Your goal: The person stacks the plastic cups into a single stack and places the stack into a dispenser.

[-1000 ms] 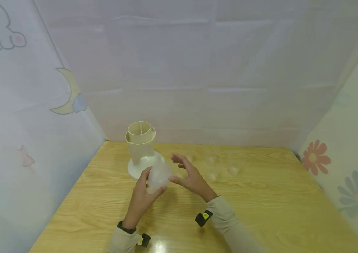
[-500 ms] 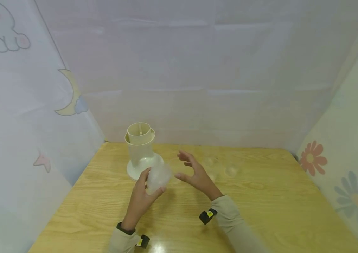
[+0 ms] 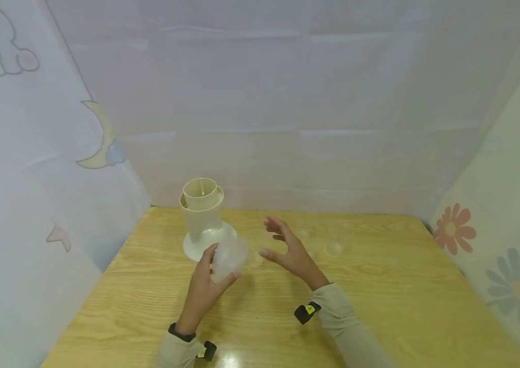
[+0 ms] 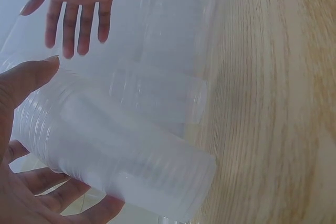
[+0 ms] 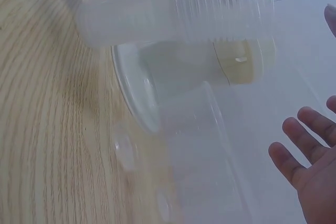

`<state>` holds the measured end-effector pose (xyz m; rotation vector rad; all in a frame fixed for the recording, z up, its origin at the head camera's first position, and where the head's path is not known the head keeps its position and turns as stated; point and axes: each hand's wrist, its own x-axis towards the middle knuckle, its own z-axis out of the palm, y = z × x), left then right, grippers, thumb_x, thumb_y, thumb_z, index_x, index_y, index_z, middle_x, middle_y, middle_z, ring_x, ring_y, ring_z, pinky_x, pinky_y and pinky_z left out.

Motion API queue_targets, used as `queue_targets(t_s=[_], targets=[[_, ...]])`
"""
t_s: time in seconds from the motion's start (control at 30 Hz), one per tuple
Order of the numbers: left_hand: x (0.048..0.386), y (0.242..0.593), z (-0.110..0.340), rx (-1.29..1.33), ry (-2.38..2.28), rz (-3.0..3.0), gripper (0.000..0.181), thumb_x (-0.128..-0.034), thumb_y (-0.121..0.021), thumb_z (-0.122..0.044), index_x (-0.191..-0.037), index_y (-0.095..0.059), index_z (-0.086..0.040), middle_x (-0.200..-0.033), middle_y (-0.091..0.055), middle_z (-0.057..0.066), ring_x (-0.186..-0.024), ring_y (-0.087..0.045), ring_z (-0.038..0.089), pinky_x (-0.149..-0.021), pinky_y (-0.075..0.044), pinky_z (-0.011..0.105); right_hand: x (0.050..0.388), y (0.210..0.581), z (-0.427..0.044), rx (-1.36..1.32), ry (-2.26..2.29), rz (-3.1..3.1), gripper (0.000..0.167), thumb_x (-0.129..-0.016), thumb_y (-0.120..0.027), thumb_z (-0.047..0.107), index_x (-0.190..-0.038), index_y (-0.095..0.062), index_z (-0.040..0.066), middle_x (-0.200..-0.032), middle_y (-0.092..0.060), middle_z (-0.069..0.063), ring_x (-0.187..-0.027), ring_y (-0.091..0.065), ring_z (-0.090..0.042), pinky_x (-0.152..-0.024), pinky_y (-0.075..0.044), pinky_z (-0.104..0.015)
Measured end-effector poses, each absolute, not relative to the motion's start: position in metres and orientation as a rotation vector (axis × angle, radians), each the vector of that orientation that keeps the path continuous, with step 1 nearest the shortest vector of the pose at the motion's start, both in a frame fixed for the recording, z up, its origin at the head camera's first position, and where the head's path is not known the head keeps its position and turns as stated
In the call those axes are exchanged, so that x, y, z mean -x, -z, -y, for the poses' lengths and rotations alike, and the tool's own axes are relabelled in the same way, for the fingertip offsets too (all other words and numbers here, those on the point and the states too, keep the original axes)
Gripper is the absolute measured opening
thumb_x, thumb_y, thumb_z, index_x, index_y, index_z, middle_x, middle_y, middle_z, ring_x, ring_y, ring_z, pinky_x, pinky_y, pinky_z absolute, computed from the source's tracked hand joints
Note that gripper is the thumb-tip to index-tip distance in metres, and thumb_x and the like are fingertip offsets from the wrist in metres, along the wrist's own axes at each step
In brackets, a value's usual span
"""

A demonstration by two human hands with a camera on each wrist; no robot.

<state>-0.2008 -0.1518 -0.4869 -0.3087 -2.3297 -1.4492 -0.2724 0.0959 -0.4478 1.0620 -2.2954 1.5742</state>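
Clear plastic cups, nested into one stack (image 4: 115, 140), sat in the left hand (image 3: 203, 287), gripped between thumb and fingers. Thumb lay over the ribbed rim end; fingers bent round the opposite side of the body, so the stack ran through the gap with its plain base end sticking out past the fingertips. Long axis went slantwise across the left wrist view, rims at upper left, base at lower right toward the wooden table (image 3: 379, 312); right wrist view agreed, base over the wood side, rims away from it. Stack was only a pale blur in the head view, so its exact tilt, and whether the base cleared the wood, could not be judged. Location: just in front of the white stand (image 3: 202, 224), a tube with a smaller tube in its top and a round foot. Right hand (image 3: 296, 255) was just beside the stack, apart from it, fingers spread, thumb well off them, a wide grip. More clear cups (image 3: 335, 248) stood on the table beyond that hand, outlines faint.
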Motion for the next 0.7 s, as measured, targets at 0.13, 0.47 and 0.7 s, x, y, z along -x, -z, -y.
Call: queue_targets(t_s=[0.13, 0.47, 0.7], targets=[[0.200, 0.487, 0.153, 0.307, 1.458, 2.334, 0.079, -0.0825, -0.084, -0.030, -0.146, -0.042, -0.009, -0.134, -0.056, 0.018, -0.112, -0.058, 0.032, -0.087, -0.050, 0.054, 0.265, 0.438, -0.096, -1.065, -1.594, 2.283, 0.078, -0.091, -0.073, 0.007, -0.155, -0.028, 0.007, -0.151, -0.041, -0.018, -0.135, -0.043, -0.041, -0.107, -0.037, -0.059], [0.200, 0.487, 0.154, 0.310, 1.461, 2.338, 0.079, -0.0832, -0.083, -0.031, -0.147, -0.041, -0.010, -0.132, -0.057, 0.017, -0.111, -0.058, 0.030, -0.087, -0.049, 0.052, 0.257, 0.422, -0.100, -1.065, -1.600, 2.279, 0.076, -0.092, -0.073, 0.011, -0.154, -0.029, 0.003, -0.150, -0.041, -0.021, -0.133, -0.044, -0.044, -0.105, -0.038, -0.060], [0.201, 0.487, 0.155, 0.314, 1.438, 2.334, 0.079, -0.0834, -0.083, -0.030, -0.147, -0.041, -0.007, -0.130, -0.057, 0.019, -0.110, -0.058, 0.032, -0.085, -0.050, 0.053, 0.277, 0.447, -0.107, -1.038, -1.554, 2.275, 0.081, -0.091, -0.074, 0.011, -0.157, -0.027, 0.015, -0.152, -0.041, -0.012, -0.134, -0.046, -0.034, -0.106, -0.041, -0.052]])
